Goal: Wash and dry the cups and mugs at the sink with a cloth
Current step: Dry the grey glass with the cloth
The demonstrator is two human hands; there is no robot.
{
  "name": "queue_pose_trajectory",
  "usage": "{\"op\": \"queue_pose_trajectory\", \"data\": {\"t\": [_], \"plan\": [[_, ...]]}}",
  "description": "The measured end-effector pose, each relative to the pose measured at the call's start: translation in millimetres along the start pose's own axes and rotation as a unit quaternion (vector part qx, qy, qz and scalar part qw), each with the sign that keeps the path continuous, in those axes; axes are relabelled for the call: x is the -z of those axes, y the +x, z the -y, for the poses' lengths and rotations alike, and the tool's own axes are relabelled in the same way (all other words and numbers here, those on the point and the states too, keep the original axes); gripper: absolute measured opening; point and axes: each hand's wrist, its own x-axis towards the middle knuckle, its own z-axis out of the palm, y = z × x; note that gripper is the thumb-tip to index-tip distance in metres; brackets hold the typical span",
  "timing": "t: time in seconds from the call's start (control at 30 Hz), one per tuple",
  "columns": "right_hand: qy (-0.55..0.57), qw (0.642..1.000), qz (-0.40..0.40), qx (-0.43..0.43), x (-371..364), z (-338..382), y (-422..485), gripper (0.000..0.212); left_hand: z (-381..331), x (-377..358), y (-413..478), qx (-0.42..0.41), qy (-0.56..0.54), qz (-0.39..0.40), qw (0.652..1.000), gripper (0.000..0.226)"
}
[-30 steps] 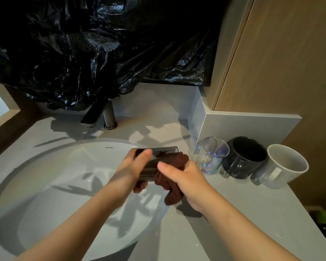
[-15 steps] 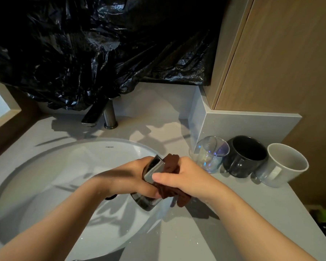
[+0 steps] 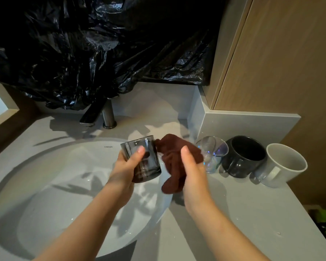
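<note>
Over the right edge of the white basin (image 3: 55, 185): a smoked-grey glass tumbler (image 3: 151, 166), upright, gripped by the left hand (image 3: 124, 170), thumb across the near wall, fingers wrapped behind. Just right of it, a bunched dark-red cloth (image 3: 173, 153) clutched in the right hand (image 3: 192, 172), fingers curled underneath, thumb on top, one corner touching the tumbler's upper side. Along the grey countertop's (image 3: 233, 213) back right edge, in a row: clear iridescent glass (image 3: 213, 153), black mug (image 3: 243, 157), white mug (image 3: 284, 166). Behind the basin, a dark faucet (image 3: 105, 113) under crumpled black plastic sheet (image 3: 102, 44).
</note>
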Motion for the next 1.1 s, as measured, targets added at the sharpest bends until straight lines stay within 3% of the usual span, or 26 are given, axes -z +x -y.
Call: {"op": "queue_pose_trajectory", "data": {"t": [0.07, 0.1, 0.17, 0.27, 0.37, 0.43, 0.57, 0.67, 0.73, 0.83, 0.97, 1.1], "plan": [[-0.045, 0.996, 0.071, 0.017, -11.3, -13.9, -11.1, 0.059, -3.9, -15.5, -6.7, 0.003, -0.045, -0.025, 0.999, 0.048], [-0.097, 0.989, 0.096, 0.065, -14.7, -19.8, -11.7, 0.067, -4.6, -22.3, -11.5, 0.015, -0.051, -0.021, 0.998, 0.059], [-0.149, 0.977, 0.1, 0.117, -16.7, -20.5, -4.1, 0.054, -5.5, -30.7, -21.7, 0.037, -0.028, 0.006, 0.999, 0.07], [-0.059, 0.997, 0.056, -0.01, -9.2, -7.8, 8.5, 0.044, -9.9, -23.7, -19.4, 0.012, 0.04, 0.017, 0.999, 0.086], [0.032, 0.981, 0.059, -0.182, -2.3, -1.5, 8.3, 0.04, -10.3, -14.1, -12.7, 0.006, 0.066, 0.008, 0.998, 0.091], [0.101, 0.969, 0.047, -0.221, -1.6, -2.2, 4.9, 0.04, -8.5, -18.0, -11.1, 0.016, 0.04, -0.036, 0.998, 0.075], [0.172, 0.963, 0.059, -0.199, -11.2, -10.0, -13.6, 0.036, -0.6, -19.9, -5.4, -0.024, -0.058, -0.122, 0.991, 0.037], [0.154, 0.976, 0.057, -0.144, -23.0, -12.9, -20.6, 0.038, 3.6, -22.4, -9.4, -0.058, -0.045, -0.111, 0.991, 0.021], [0.162, 0.977, 0.021, -0.134, -26.2, -8.2, -11.2, 0.034, 7.0, -24.1, -14.0, -0.08, -0.037, -0.067, 0.994, 0.038], [0.227, 0.948, -0.01, -0.224, -19.4, 0.9, 8.8, 0.033, 8.3, -24.0, -15.8, -0.108, -0.017, -0.043, 0.993, 0.077], [0.244, 0.917, 0.026, -0.314, -9.9, 5.4, 14.3, 0.054, 4.3, -20.3, -15.0, -0.189, 0.1, -0.03, 0.976, 0.078], [0.165, 0.928, 0.055, -0.331, -5.4, -6.4, 9.1, 0.036, 1.1, -10.1, -9.6, -0.243, 0.267, -0.061, 0.931, 0.079]]}}
